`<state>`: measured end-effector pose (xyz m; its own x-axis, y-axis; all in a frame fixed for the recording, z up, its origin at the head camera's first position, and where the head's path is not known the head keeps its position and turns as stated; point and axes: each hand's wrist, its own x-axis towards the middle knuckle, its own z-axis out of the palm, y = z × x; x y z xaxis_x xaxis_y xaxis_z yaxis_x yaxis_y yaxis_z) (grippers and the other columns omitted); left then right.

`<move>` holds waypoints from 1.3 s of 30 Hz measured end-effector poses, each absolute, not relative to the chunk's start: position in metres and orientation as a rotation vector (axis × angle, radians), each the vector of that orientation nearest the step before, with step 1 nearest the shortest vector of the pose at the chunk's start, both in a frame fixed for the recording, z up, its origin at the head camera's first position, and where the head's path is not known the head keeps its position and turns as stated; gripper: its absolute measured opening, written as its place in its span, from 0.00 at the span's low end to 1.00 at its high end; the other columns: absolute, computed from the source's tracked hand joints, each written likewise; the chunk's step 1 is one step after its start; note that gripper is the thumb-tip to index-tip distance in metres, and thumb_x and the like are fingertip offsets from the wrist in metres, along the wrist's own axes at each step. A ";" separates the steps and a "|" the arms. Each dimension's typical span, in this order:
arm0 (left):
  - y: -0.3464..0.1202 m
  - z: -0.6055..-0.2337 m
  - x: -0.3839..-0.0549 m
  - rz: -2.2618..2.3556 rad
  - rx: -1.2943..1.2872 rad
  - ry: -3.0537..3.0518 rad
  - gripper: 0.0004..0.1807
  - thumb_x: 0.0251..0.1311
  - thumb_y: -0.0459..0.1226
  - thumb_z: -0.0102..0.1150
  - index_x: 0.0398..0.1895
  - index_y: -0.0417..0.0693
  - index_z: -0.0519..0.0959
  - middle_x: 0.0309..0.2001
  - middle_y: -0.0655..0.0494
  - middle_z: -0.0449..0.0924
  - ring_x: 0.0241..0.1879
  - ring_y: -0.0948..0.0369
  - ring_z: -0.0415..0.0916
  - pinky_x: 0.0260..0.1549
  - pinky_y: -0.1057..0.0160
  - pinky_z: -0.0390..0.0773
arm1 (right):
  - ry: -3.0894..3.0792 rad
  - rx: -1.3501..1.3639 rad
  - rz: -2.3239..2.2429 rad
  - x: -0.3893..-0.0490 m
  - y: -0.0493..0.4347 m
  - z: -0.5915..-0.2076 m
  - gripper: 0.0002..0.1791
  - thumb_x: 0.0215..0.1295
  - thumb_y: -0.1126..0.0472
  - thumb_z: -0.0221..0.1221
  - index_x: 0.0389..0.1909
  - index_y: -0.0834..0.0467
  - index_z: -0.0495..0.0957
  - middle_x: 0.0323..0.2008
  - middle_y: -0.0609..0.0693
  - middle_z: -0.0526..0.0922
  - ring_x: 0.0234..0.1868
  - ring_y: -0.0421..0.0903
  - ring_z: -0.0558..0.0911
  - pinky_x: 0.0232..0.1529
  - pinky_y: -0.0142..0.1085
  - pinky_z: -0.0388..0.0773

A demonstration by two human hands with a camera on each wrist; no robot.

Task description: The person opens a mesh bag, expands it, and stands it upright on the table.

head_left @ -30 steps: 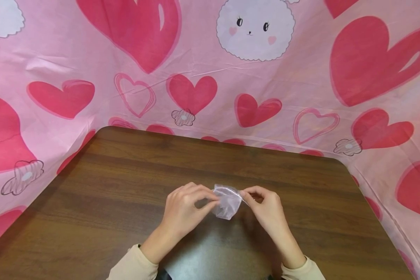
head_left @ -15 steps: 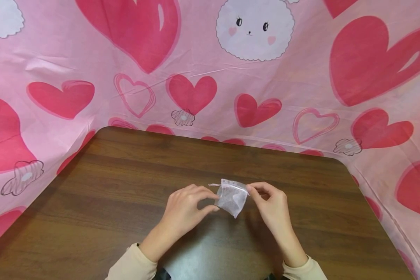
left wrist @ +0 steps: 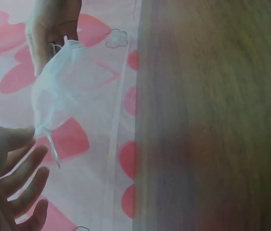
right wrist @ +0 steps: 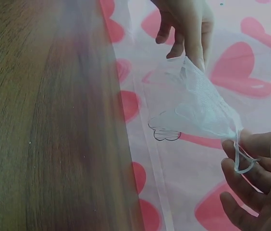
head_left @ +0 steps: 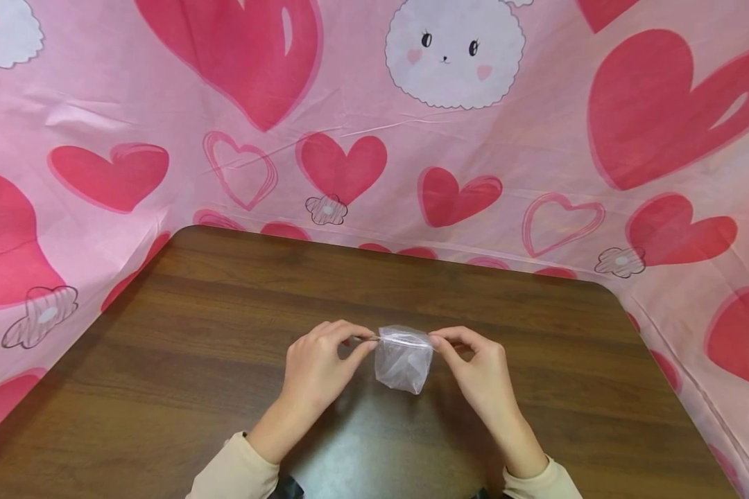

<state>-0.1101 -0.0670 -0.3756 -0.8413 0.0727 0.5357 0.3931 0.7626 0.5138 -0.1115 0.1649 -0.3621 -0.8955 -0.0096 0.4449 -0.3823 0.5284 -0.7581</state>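
Observation:
A small, sheer white drawstring pouch hangs between both hands above the table, its cord band running across near the top. My left hand pinches the left end of that band between thumb and forefinger. At the opposite end, my right hand pinches the band in the same way. In the right wrist view, a thin white cord loop dangles by the right fingers. A short cord end trails beside the left thumb in the left wrist view. Folds show through the pouch's thin fabric.
A dark brown wooden table with rounded far corners spreads under the hands. Pink cloth printed with red hearts surrounds it at the back and both sides.
The pouch swung right with the right hand, then came back left. The left hand moved from its side edge up to the left cord end, now pinched, and the pouch hangs level.

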 end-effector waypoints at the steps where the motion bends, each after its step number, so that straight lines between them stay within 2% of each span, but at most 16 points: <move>1: -0.067 -0.375 -0.110 -0.877 -0.331 -2.466 0.07 0.52 0.49 0.74 0.34 0.67 0.87 0.30 0.74 0.82 0.30 0.70 0.77 0.24 0.63 0.71 | -2.380 0.333 1.320 -0.112 0.165 -0.362 0.02 0.60 0.63 0.69 0.33 0.52 0.88 0.32 0.41 0.87 0.31 0.38 0.81 0.35 0.27 0.74; 9: -0.068 -0.376 -0.110 -0.917 -0.293 -2.542 0.09 0.53 0.51 0.72 0.37 0.67 0.86 0.32 0.75 0.82 0.32 0.71 0.76 0.26 0.62 0.72 | -2.374 0.421 1.316 -0.111 0.165 -0.364 0.04 0.59 0.65 0.70 0.33 0.53 0.87 0.31 0.42 0.87 0.31 0.38 0.82 0.35 0.28 0.75; 16: -0.067 -0.376 -0.110 -0.921 -0.332 -2.535 0.04 0.53 0.49 0.73 0.32 0.69 0.87 0.29 0.78 0.79 0.31 0.68 0.76 0.25 0.63 0.71 | -2.369 0.478 1.290 -0.110 0.165 -0.364 0.05 0.58 0.65 0.70 0.34 0.52 0.87 0.31 0.41 0.87 0.31 0.39 0.81 0.34 0.32 0.76; 23: -0.067 -0.377 -0.110 -0.921 -0.372 -2.528 0.06 0.52 0.48 0.74 0.33 0.68 0.86 0.29 0.77 0.79 0.31 0.68 0.76 0.25 0.65 0.71 | -2.329 0.554 1.264 -0.110 0.164 -0.365 0.07 0.58 0.67 0.69 0.35 0.53 0.87 0.32 0.40 0.87 0.31 0.38 0.81 0.34 0.27 0.75; 31: -0.070 -0.377 -0.112 -0.890 -0.489 -2.512 0.07 0.51 0.47 0.75 0.32 0.66 0.86 0.30 0.76 0.81 0.30 0.68 0.76 0.25 0.65 0.71 | -2.344 0.616 1.205 -0.113 0.166 -0.367 0.09 0.54 0.71 0.70 0.34 0.56 0.87 0.32 0.41 0.87 0.31 0.38 0.81 0.33 0.33 0.78; 39: -0.074 -0.379 -0.116 -0.804 -0.561 -2.526 0.07 0.50 0.46 0.76 0.30 0.66 0.86 0.25 0.74 0.77 0.27 0.71 0.72 0.21 0.69 0.68 | -2.473 0.653 1.069 -0.115 0.168 -0.369 0.12 0.51 0.73 0.72 0.33 0.53 0.87 0.31 0.38 0.86 0.34 0.35 0.82 0.36 0.42 0.81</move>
